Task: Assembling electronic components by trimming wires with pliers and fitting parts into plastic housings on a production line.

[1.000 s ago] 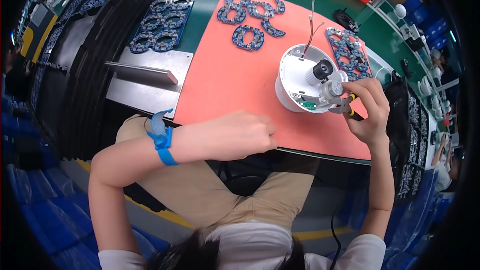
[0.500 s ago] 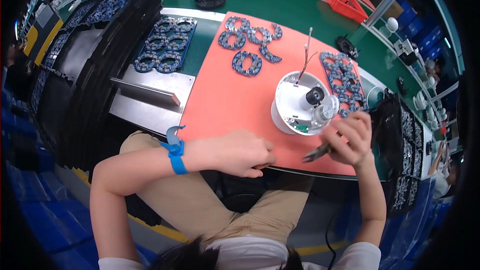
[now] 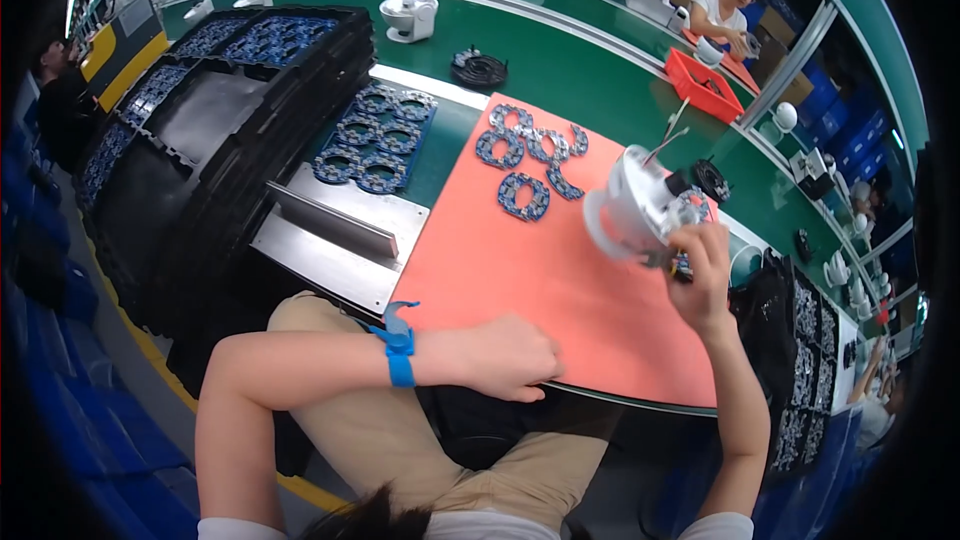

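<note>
My right hand (image 3: 700, 280) grips the near right side of a white round camera housing (image 3: 628, 200) with a black lens and loose wires. The housing is tilted and smeared by motion over the right part of the orange-pink mat. Whether the cutting pliers are still in this hand cannot be made out. My left hand (image 3: 508, 356), with a blue strap (image 3: 400, 356) on its wrist, lies curled at the mat's front edge. Nothing shows in its fingers. Ring-shaped blue circuit boards (image 3: 523, 197) and curved pieces lie on the mat (image 3: 520, 290) beyond it.
To the left, a panel of joined boards (image 3: 375, 140) lies by a metal plate with an upright bar (image 3: 335, 220). Stacked black trays (image 3: 200, 150) stand farther left, other trays (image 3: 805, 360) at right. A red bin (image 3: 705, 85) and a co-worker (image 3: 728, 15) are across the bench.
The view has shifted. The housing stood upright on the mat; now my right hand has hold of it and tilts it. The pliers seen in that hand no longer show clearly. My left hand stays curled.
</note>
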{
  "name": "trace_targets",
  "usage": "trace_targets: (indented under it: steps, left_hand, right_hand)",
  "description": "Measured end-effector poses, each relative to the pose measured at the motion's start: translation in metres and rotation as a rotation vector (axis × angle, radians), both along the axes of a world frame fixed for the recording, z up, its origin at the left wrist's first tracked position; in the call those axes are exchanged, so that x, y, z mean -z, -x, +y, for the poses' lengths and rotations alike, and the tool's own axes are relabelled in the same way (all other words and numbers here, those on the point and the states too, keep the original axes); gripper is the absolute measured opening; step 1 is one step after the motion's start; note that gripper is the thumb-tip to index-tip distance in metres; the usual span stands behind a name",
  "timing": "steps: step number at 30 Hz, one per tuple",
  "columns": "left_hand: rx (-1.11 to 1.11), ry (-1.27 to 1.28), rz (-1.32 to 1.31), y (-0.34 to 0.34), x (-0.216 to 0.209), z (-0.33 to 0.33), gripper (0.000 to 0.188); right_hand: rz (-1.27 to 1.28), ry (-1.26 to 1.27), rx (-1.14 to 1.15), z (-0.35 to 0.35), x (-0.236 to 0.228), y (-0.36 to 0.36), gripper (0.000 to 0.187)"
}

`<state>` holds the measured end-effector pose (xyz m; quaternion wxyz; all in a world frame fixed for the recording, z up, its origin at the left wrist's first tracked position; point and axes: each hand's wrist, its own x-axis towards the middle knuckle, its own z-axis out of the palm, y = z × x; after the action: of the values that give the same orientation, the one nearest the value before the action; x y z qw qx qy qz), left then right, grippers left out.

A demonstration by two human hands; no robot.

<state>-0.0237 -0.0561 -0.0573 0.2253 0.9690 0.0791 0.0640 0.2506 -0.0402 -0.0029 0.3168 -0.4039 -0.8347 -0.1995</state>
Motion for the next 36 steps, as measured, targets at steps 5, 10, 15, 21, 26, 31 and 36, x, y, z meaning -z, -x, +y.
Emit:
trace_targets:
  steps: [5, 10, 15, 21, 26, 31, 36]
  left_hand:
    - [0.003, -0.027, 0.016, -0.004, 0.013, -0.003, 0.024]
    - [0.033, -0.014, 0.015, -0.010, 0.012, -0.002, 0.024]
    - [0.038, 0.006, -0.012, -0.009, 0.018, -0.002, 0.023]
    - [0.068, -0.012, 0.061, -0.016, 0.021, 0.000, 0.019]
    - [0.058, 0.013, 0.093, -0.019, 0.027, -0.010, 0.018]
    - [-0.065, -0.097, 0.000, -0.028, 0.055, -0.027, 0.016]
    - [-0.102, -0.075, 0.088, -0.029, 0.039, -0.026, 0.011]
  right_hand:
    - [-0.003, -0.074, 0.104, 0.089, -0.014, 0.008, 0.034]
    - [-0.121, -0.095, 0.301, 0.175, 0.009, -0.011, 0.029]
    - [-0.123, -0.027, 0.465, 0.216, 0.042, -0.022, 0.025]
    - [-0.139, -0.208, 0.194, 0.235, 0.033, -0.003, 0.033]
    - [-0.001, -0.161, -0.007, 0.281, 0.008, 0.088, 0.037]
    - [-0.158, -0.065, 0.057, 0.346, 0.015, 0.176, 0.024]
    - [-0.088, -0.043, 0.102, 0.393, 0.026, 0.208, 0.039]
